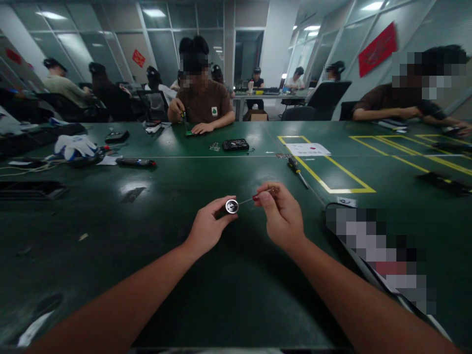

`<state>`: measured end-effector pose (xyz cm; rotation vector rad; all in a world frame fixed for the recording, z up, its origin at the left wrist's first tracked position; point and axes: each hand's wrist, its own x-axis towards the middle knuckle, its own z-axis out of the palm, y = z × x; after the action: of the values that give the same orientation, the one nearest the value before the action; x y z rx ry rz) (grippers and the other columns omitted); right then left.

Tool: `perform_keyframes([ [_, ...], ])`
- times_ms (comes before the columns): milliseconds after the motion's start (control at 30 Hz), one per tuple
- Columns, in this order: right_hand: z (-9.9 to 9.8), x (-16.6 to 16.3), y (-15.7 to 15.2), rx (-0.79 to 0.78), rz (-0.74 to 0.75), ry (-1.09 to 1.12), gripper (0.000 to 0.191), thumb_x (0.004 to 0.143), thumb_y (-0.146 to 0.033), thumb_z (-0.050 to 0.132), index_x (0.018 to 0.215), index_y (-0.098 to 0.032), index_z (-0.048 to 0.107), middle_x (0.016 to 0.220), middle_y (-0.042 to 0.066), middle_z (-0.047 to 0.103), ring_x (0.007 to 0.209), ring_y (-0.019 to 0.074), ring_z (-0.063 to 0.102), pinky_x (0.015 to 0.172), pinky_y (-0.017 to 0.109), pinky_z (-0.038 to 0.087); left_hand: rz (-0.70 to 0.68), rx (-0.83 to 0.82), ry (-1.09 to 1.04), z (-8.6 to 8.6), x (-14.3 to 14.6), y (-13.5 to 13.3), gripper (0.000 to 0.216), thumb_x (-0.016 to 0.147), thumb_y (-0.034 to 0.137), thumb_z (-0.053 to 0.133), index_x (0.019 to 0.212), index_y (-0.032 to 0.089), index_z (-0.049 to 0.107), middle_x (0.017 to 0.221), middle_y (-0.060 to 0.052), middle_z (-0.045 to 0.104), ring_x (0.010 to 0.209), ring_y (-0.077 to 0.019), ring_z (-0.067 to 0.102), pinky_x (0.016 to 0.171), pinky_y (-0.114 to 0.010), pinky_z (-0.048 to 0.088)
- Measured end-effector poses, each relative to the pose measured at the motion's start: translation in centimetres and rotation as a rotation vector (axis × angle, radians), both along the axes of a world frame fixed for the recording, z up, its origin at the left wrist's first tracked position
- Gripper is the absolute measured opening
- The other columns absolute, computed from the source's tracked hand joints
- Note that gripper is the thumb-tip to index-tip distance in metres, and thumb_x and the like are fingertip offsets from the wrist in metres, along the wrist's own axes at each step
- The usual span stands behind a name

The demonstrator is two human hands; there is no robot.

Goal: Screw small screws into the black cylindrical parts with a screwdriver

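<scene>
My left hand [211,223] is closed around a small silver-rimmed cylinder [232,206], gripped between thumb and fingers. Its round end faces me and shows a dark inside with small details I cannot make out. In my right hand [283,216], thumb and fingers pinch a thin metal-shafted tool [245,201] with a red part by the fingertips. The shaft points left, and its tip reaches the open face of the cylinder. Both hands are above the green table [228,295]. Beyond my right hand lies a black and yellow screwdriver [298,172].
A black device [236,144] and a white paper sheet [308,149] lie farther back. White gloves [75,146] and a dark cylindrical tool [135,162] are at left. Right of my arm is a blurred-out, dark-edged item [376,255]. A person [206,98] works opposite.
</scene>
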<state>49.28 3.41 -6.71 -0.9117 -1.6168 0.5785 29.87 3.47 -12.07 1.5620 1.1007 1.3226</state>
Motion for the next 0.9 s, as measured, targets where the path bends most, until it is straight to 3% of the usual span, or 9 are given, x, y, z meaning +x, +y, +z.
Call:
perform_keyframes([
  [200,0.6,-0.1,-0.1,-0.009,-0.070,-0.148,0.021,0.101,-0.045,0.055,0.108,-0.027,0.064,0.077,0.001,0.068,0.065,0.0181,0.064,0.063,0.032,0.047,0.051,0.096,0.136,0.3,-0.4,0.0,0.042,0.085,0.024,0.077,0.126,0.028,0.073,0.130,-0.005,0.070,0.125,-0.0253,0.063,0.116,-0.046,0.043],
  [300,0.7,-0.2,-0.4,-0.051,0.037,-0.118,0.022,0.099,-0.046,0.058,0.108,-0.027,0.064,0.080,0.000,0.067,0.065,0.0170,0.061,0.060,0.030,0.045,0.078,0.133,0.185,0.5,-0.4,-0.1,0.039,0.085,0.022,0.077,0.123,0.027,0.074,0.127,-0.005,0.071,0.121,-0.0250,0.065,0.113,-0.045,0.045],
  [400,0.6,-0.3,-0.6,-0.048,0.150,-0.089,0.029,0.097,-0.053,0.058,0.093,-0.025,0.065,0.074,-0.001,0.062,0.064,0.0162,0.056,0.060,0.030,0.042,0.074,0.130,0.195,0.6,-0.4,0.0,0.038,0.084,0.020,0.077,0.122,0.026,0.074,0.125,-0.006,0.072,0.118,-0.0246,0.066,0.111,-0.044,0.047],
  [533,0.2,-0.6,-0.6,-0.079,0.092,-0.018,0.044,0.104,-0.052,0.044,0.077,-0.023,0.065,0.065,-0.001,0.053,0.058,0.0149,0.048,0.056,0.030,0.037,0.078,0.130,0.206,0.6,-0.4,0.1,0.040,0.083,0.018,0.077,0.122,0.025,0.074,0.127,-0.005,0.071,0.119,-0.0243,0.066,0.112,-0.044,0.047],
  [700,-0.3,-0.8,0.0,-0.123,0.040,0.155,0.016,0.097,-0.038,0.059,0.105,-0.025,0.063,0.081,-0.001,0.065,0.070,0.0167,0.060,0.065,0.030,0.047,0.125,0.143,0.277,0.7,-0.7,0.2,0.042,0.084,0.014,0.076,0.124,0.024,0.073,0.128,-0.005,0.071,0.121,-0.0229,0.065,0.113,-0.043,0.046],
  [900,-0.2,-1.1,0.6,-0.167,0.035,0.214,0.020,0.095,-0.042,0.062,0.095,-0.023,0.067,0.084,0.002,0.070,0.079,0.0188,0.066,0.076,0.033,0.052,0.118,0.164,0.285,0.7,-0.9,0.3,0.041,0.084,0.013,0.075,0.124,0.023,0.073,0.127,-0.005,0.072,0.120,-0.0226,0.065,0.113,-0.043,0.047],
])
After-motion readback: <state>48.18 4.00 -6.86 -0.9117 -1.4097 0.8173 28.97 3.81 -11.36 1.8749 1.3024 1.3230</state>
